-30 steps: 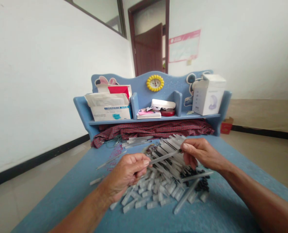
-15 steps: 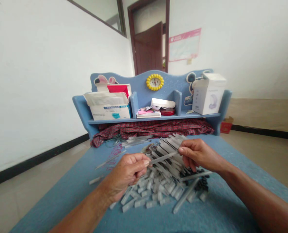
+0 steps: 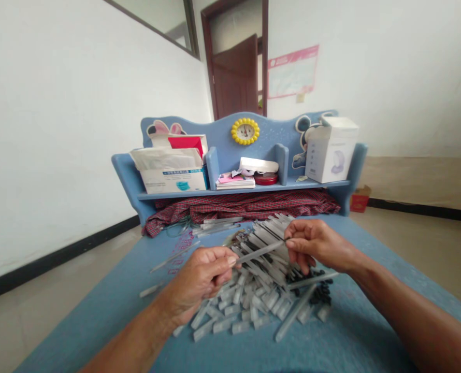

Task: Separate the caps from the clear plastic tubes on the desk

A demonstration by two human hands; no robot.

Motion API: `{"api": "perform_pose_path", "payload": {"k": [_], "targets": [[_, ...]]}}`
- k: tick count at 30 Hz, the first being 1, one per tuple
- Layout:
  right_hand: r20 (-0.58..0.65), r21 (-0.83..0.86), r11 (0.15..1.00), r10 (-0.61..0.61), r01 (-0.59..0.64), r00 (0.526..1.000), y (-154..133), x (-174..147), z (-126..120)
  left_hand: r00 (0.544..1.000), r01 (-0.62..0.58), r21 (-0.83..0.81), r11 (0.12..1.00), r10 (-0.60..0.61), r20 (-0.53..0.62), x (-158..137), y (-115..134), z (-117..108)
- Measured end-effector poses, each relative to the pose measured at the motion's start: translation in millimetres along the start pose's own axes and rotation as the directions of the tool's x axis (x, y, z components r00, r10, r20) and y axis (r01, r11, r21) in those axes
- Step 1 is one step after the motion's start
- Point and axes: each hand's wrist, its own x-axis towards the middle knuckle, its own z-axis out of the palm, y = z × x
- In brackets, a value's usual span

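Observation:
My left hand (image 3: 205, 274) is closed round the near end of a translucent pen barrel (image 3: 260, 252), which slants up to the right over the pile. At the barrel's far end, my right hand (image 3: 314, 243) pinches a small black plug (image 3: 287, 239) between thumb and forefinger; the plug is partly hidden by the fingers. Below the hands lie many clear pen caps (image 3: 241, 327). A heap of small black plugs (image 3: 322, 294) sits under my right hand. More barrels and dark-tipped refills (image 3: 271, 228) are piled behind.
One loose barrel (image 3: 294, 316) lies at the pile's front on the blue table (image 3: 230, 357). Behind stands a blue shelf (image 3: 249, 192) holding a mask box (image 3: 172, 178), a red tin (image 3: 266, 179) and a white box (image 3: 329, 155). Checked cloth (image 3: 238, 206) is bunched beneath it.
My right fingers have drawn slightly back from the barrel's end, and the dark plug at their tips now shows. The left hand keeps its hold; the view has shifted a little.

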Motion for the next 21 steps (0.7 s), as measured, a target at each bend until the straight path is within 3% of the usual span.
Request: {"api": "perform_pose_path", "payload": {"k": [6,12,14,18,21], "targets": [[-0.096,0.153,0.986,-0.043,0.058,0.994,-2.9,2.7,5.0,1.0,-0.007,0.006,1.0,0.007,0.011,-0.1,-0.9,0.7],[-0.219,0.124,0.985,-0.087,0.116,0.972,-2.1,4.2,-2.0,1.0,-0.001,0.027,1.0,0.001,-0.005,0.9,1.8,-0.9],[-0.353,0.114,0.976,-0.136,0.187,0.926,-2.4,5.3,-13.8,0.998,-0.013,0.047,0.999,0.016,-0.066,3.0,5.6,-10.9],[-0.61,0.037,0.96,-0.199,0.278,0.767,0.8,10.7,-32.1,0.967,-0.062,0.092,0.994,0.083,-0.241,10.6,12.3,-43.6],[-0.642,-0.084,0.968,-0.234,0.235,0.731,7.4,13.8,-28.4,0.94,-0.071,0.112,0.991,0.105,-0.325,17.6,11.8,-62.7]]}}
